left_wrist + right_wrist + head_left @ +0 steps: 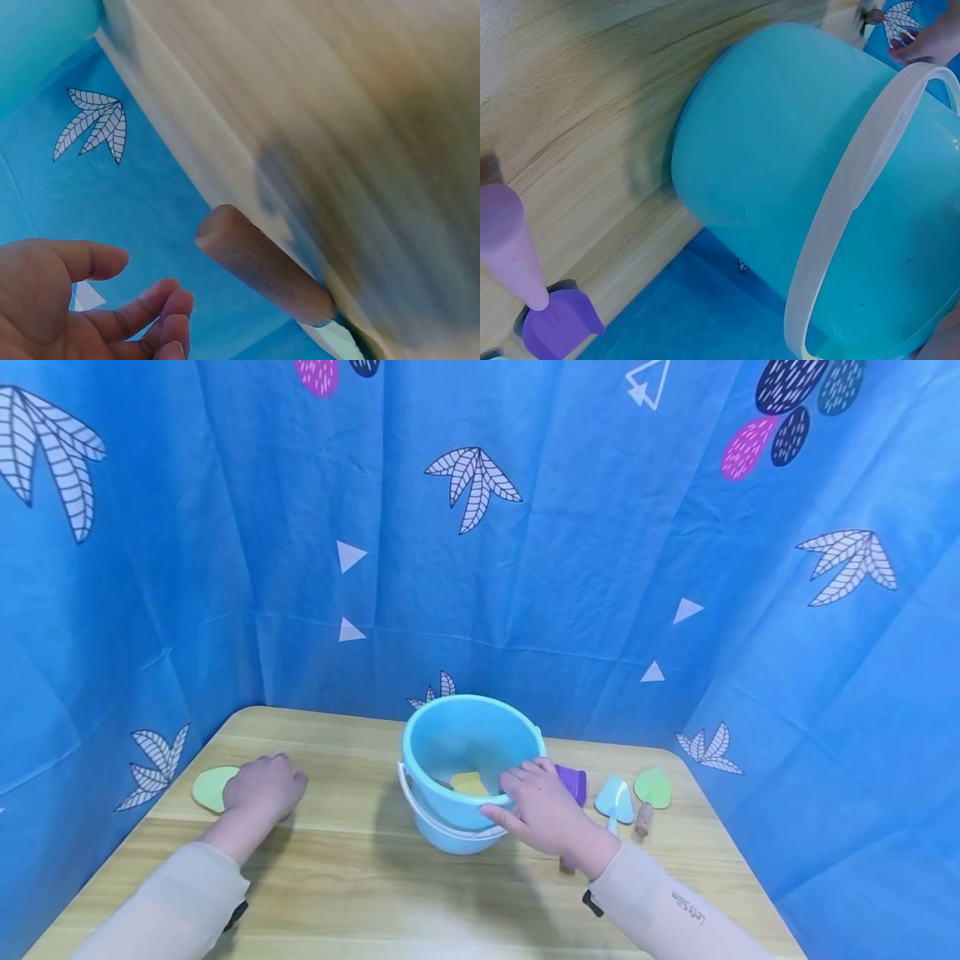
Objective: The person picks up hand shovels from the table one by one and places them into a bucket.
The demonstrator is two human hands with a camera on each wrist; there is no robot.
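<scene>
A light-blue bucket (455,842) with a white handle (840,199) stands upright near the middle of the table. My right hand (546,806) grips its rim on the right side, thumb outside near the front. Inside the bucket lie a yellow item (468,783) and a dark piece beside it, both partly hidden. On the left, my left hand (264,787) is over a toy shovel with a pale green blade (212,788). In the left wrist view that shovel's wooden handle (264,262) is apart from my loosely bent fingers (150,300), which hold nothing.
Right of the bucket lie a purple toy shovel (573,783), a light-blue toy shovel (615,802) and a green one with a wooden handle (652,787). A blue patterned curtain (465,585) hangs behind and beside the wooden table (337,877).
</scene>
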